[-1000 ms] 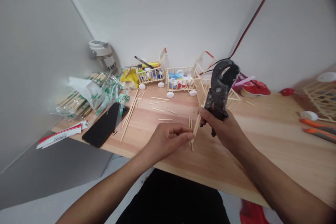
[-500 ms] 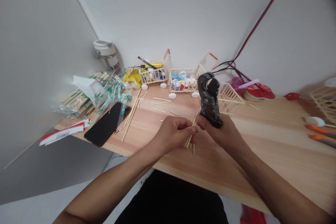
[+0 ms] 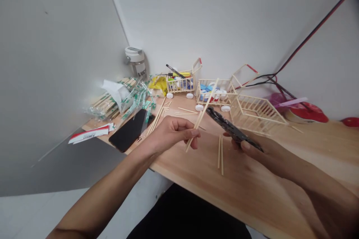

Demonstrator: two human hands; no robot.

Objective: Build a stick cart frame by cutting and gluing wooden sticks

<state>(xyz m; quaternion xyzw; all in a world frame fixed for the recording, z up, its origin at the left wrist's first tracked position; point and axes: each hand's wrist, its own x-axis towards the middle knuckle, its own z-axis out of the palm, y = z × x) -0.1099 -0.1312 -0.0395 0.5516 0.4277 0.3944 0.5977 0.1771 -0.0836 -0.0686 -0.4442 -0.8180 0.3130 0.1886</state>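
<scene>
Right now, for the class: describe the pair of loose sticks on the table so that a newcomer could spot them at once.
On the wooden table, find the right hand holding the black cutters. Just below and left of that hand lie two sticks, side by side and nearly parallel, set apart from the scattered sticks farther back.

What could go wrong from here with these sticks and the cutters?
The thin sticks pinched in the left hand could snap or slip free. The black cutters lie tilted and look loosely held in the right hand, so they might drop onto the loose sticks on the table below.
</scene>
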